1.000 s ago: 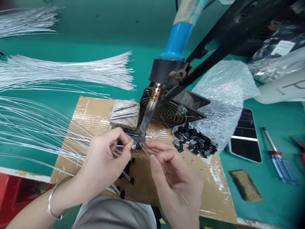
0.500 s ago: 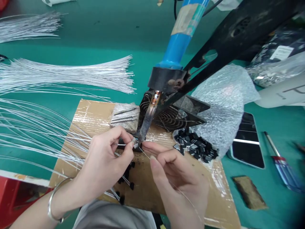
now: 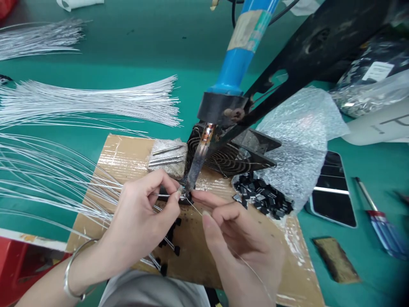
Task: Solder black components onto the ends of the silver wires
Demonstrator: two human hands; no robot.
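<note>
My left hand [image 3: 140, 221] pinches a thin white wire [image 3: 159, 195] between thumb and forefinger and holds its end at the tip of the soldering iron [image 3: 204, 145], which hangs fixed in a black stand with a blue handle. My right hand [image 3: 236, 243] is closed on a fine strand of solder wire [image 3: 198, 209] and feeds it to the same tip. A small black part [image 3: 187, 198] sits right under the tip, between my two hands. Several finished wires with black ends [image 3: 169, 243] lie below my left hand.
A taped cardboard sheet [image 3: 128, 153] covers the green table. Bundles of white wires [image 3: 79, 100] fan out at left. A pile of black parts [image 3: 262, 198] lies on bubble wrap [image 3: 297, 136]. A black fan [image 3: 230, 155], a phone [image 3: 332, 192], a screwdriver [image 3: 380, 230] and a brown sponge [image 3: 335, 260] are nearby.
The view has shifted slightly downward. Both hands stay at the iron tip, with the right hand edging a little lower and nearer.
</note>
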